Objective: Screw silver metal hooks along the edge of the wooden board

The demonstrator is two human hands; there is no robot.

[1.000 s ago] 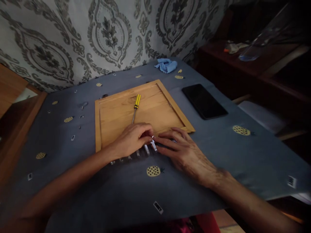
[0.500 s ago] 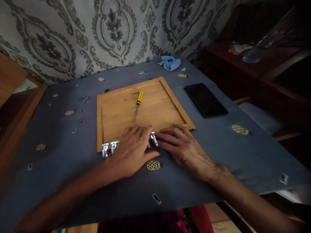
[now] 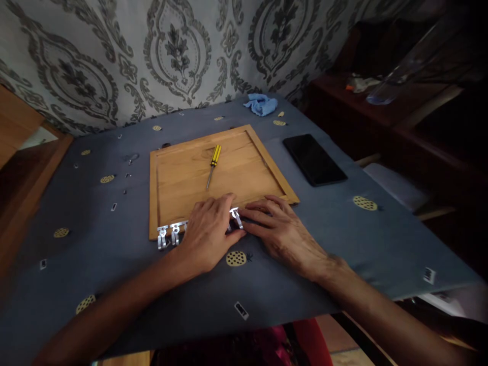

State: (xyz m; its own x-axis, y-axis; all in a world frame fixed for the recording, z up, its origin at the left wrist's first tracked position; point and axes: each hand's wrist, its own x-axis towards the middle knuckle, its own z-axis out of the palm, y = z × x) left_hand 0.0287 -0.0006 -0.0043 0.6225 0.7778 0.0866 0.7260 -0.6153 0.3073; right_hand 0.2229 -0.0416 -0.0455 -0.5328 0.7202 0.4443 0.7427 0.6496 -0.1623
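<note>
A silvery metal hook rail (image 3: 176,235) lies along the near edge of a framed wooden panel (image 3: 213,198), its hooks hanging over that edge. My left hand (image 3: 209,231) covers the rail's middle, fingers bent over the top and thumb low on the near side. My right hand (image 3: 280,231) grips the rail's right end, fingertips beside the last visible hook. The palms hide most of the rail between the two left hooks and the right one. On the panel, above my left hand, rests a yellow and black screwdriver (image 3: 213,165), its tip pointing toward me.
A black phone or tablet (image 3: 314,160) lies right of the panel. Behind it is a crumpled blue cloth (image 3: 261,104). Several small metal bits (image 3: 128,175) lie left on the pineapple-print tablecloth (image 3: 125,269). A patterned curtain (image 3: 213,46) hangs behind the table.
The whole view has shifted slightly, so everything sits a little further left. Both hands keep their places on the rail, and the screwdriver and panel stay put relative to each other.
</note>
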